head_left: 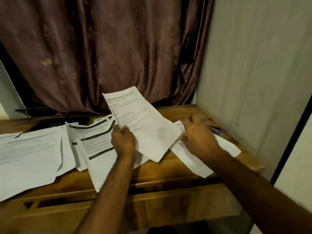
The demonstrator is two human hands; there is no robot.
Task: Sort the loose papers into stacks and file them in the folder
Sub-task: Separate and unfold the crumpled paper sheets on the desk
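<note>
My left hand point(123, 141) pinches the left edge of a printed sheet point(143, 122) and holds it tilted above the wooden table point(168, 169). To its right, my right hand point(197, 135) hovers with fingers spread over a white sheet point(194, 159) lying at the table's right side; its thumb is at the held sheet's lower right edge. Loose printed papers point(30, 152) are spread over the left half of the table, and several forms with dark header bars point(94, 142) overlap beside my left wrist. I see no folder.
A blue pen point(217, 129) lies near the right wall point(253, 81). A brown curtain point(101, 48) hangs behind the table. A dark flat object point(55, 122) lies at the table's back edge. The front table edge runs below the papers.
</note>
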